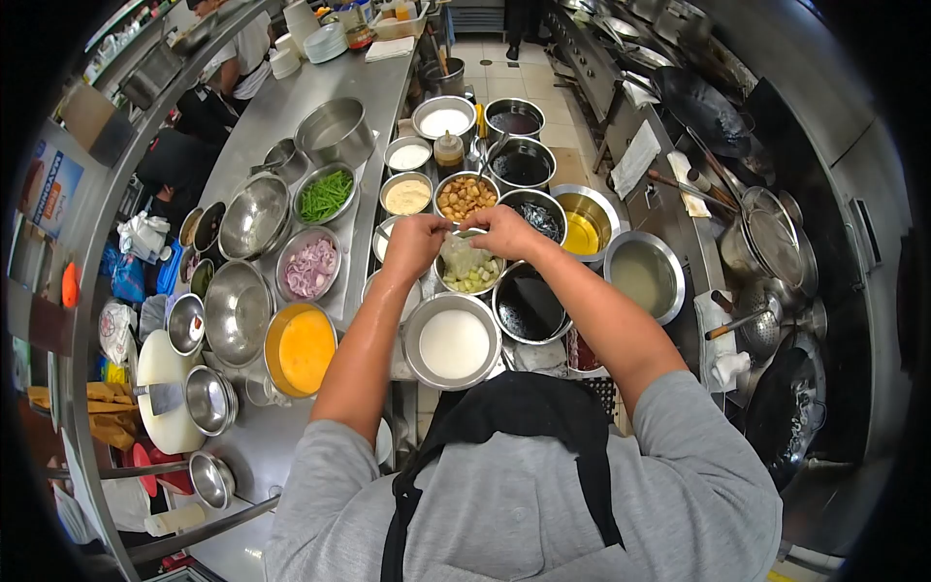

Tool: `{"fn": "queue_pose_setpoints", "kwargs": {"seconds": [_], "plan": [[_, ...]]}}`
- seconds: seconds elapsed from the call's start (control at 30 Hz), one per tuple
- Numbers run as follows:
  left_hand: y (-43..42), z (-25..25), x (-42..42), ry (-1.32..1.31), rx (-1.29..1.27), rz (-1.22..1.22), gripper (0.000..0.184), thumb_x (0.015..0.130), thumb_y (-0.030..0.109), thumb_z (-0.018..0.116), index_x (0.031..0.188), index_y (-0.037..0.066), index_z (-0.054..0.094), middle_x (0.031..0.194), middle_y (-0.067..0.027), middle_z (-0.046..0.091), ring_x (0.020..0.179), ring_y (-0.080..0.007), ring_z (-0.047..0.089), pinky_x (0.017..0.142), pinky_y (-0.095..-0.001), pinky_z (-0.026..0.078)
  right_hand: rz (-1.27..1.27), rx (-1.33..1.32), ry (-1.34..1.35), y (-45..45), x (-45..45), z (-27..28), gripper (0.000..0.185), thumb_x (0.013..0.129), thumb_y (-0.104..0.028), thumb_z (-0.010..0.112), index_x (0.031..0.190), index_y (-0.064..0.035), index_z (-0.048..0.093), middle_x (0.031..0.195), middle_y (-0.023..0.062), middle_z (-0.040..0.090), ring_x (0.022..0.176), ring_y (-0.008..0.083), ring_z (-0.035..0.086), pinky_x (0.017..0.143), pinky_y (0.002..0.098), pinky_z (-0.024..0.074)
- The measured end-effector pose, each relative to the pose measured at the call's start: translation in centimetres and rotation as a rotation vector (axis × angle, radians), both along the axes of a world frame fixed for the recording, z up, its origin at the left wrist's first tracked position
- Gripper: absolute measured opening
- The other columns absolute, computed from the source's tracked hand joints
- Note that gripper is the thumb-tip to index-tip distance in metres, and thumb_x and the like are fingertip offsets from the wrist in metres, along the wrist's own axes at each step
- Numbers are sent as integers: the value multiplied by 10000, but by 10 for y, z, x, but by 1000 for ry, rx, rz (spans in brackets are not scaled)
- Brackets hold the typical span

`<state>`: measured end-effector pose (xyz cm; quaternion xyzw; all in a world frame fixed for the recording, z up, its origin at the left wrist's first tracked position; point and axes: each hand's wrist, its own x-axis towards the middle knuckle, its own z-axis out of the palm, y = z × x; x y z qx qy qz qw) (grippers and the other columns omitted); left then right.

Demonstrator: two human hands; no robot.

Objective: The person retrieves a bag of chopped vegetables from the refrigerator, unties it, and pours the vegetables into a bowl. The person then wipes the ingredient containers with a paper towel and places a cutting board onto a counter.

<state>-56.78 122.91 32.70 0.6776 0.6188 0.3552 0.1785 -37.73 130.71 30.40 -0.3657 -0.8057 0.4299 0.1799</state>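
Both hands are over a bowl of pale green chopped vegetable (470, 281) in the middle of the view. My left hand (416, 242) has its fingers pinched at the bowl's far left edge, on what looks like a clear plastic bag (463, 254). My right hand (506, 233) holds the same clear plastic from the other side, fingertips close to the left ones. The bag hangs between them above the green pieces. Just beyond is a bowl of brown chunks (466, 198); nearer my body stands a bowl of white liquid (453, 342).
Bowls of orange liquid (305, 350), sliced red onion (309, 268) and green beans (325, 196) stand left. Dark sauce (529, 302), yellow oil (582, 231) and a cloudy-liquid pot (643, 276) are right. Woks (703, 110) line the right side. A person (242, 53) stands far left.
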Motion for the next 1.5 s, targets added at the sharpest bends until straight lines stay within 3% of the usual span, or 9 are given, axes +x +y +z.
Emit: {"fn": "queue_pose_setpoints", "kwargs": {"seconds": [0.33,0.43,0.5,0.63,0.83,1.0,1.1,1.3,1.5], "plan": [[-4,8,5,-164,-53,38,178,775,90,673,932,24,727,836,-174,694,745,-323,671,700,-381,524,-77,70,85,-9,-12,3,220,783,-175,730,929,-18,678,808,75,660,715,147,592,673,298,495],[0,4,2,38,7,-53,206,798,157,698,952,22,722,817,-155,703,719,-252,682,674,-350,523,-64,161,100,-12,-16,5,183,812,-182,699,876,-19,649,766,81,632,673,151,562,637,303,477],[-1,10,3,134,53,-2,200,806,179,695,886,-4,704,779,-158,689,684,-274,665,641,-379,502,-141,100,113,-14,-16,13,194,797,-212,683,845,-30,632,829,149,630,804,285,620,761,354,493],[0,-11,-4,76,-15,-28,211,821,191,678,837,-20,675,746,-165,671,647,-282,640,625,-393,486,0,158,-22,-4,-3,-1,179,773,-187,681,877,-45,645,941,159,635,908,309,620,810,368,493],[11,-4,-5,-253,-160,17,184,874,177,654,876,-7,651,706,-12,615,635,-71,504,581,-250,422,-36,193,20,-9,0,-1,284,725,-171,732,968,-41,664,968,155,620,950,303,611,855,379,483],[16,-6,-7,-683,-297,-111,177,894,155,626,905,-18,662,752,-14,637,637,-87,541,606,-260,462,11,66,-101,6,-2,-6,300,749,-121,670,1040,-50,693,1007,166,682,966,265,647,860,341,495],[22,-32,-13,-527,-246,41,206,880,124,614,1014,-21,674,835,-67,693,685,-151,617,666,-301,499,-59,-56,30,7,5,-5,211,798,-32,587,983,-23,688,980,138,707,892,203,655,805,317,502],[22,-67,3,385,-415,-214,378,773,68,623,1141,132,676,960,-187,692,889,-339,664,799,-394,510,7,-205,120,13,26,-4,100,829,-17,603,736,-22,565,1020,122,701,948,164,627,830,321,504],[19,-72,19,362,-400,-148,321,735,121,645,1053,113,680,912,-197,680,879,-356,653,775,-434,508,99,-174,78,13,47,-8,108,751,-11,691,784,-33,590,1038,102,693,950,145,619,822,304,501]]}}
